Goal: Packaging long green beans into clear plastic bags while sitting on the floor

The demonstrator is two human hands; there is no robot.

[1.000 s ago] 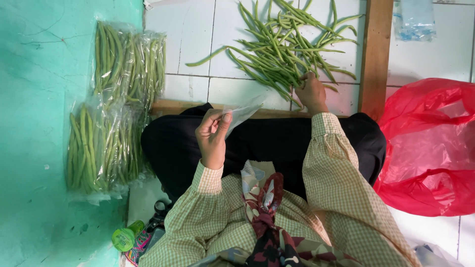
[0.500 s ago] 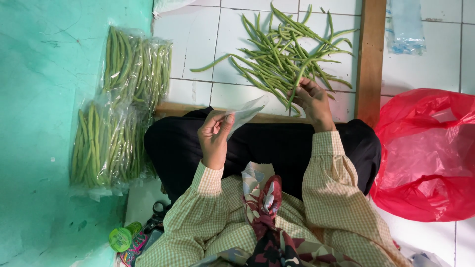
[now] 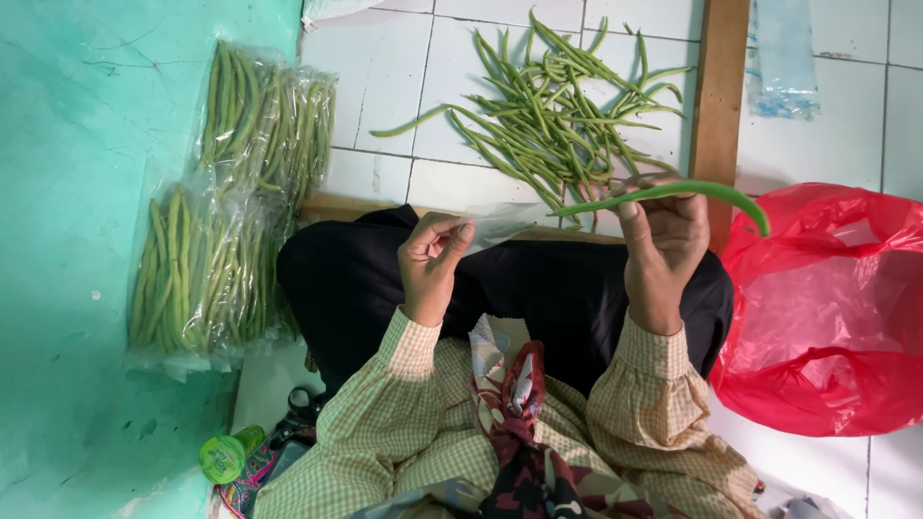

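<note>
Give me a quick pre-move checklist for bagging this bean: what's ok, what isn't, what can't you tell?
1. Right hand grips a long green bean: ok.
2. Left hand pinches the clear plastic bag: ok.
3. Bag mouth open wide enough: cannot tell.
4. Bean tip lined up with the bag: ok, it points toward it.
5. Loose bean pile within reach on the tiles: ok.
6. Packed bean bags clear of the hands: ok.

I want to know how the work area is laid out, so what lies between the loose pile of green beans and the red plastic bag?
In the head view, a wooden strip on the tiled floor separates the loose green beans from the red plastic bag.
</note>
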